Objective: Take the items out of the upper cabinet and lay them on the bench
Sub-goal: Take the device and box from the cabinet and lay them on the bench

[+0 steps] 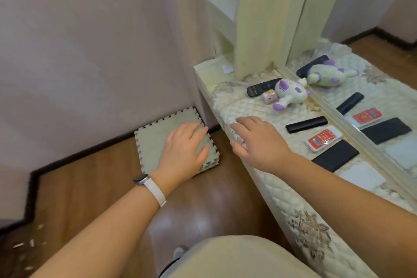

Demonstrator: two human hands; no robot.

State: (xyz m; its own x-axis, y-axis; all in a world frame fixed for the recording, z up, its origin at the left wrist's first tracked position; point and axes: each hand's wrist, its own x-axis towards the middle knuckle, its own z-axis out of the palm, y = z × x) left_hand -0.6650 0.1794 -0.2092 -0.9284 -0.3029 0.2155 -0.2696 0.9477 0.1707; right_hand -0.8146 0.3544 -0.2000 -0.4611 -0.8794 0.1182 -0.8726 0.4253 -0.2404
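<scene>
- On the quilted bench (255, 108) lie a plush toy (291, 93), a small can (269, 96), two black remotes (306, 124), a red packet (323, 140) and a black case (335, 155).
- The right hand (259, 140) hovers at the bench's front edge, fingers spread and loosely curled, grasping nothing.
- The left hand (184, 151), palm down and open, hangs empty over the foam mats (155, 140) on the floor; a white watch (147, 184) circles its wrist.

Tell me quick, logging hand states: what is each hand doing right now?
Left hand: open, empty, fingers spread in the air, mat behind it.
Right hand: open, empty, at the bench edge.
</scene>
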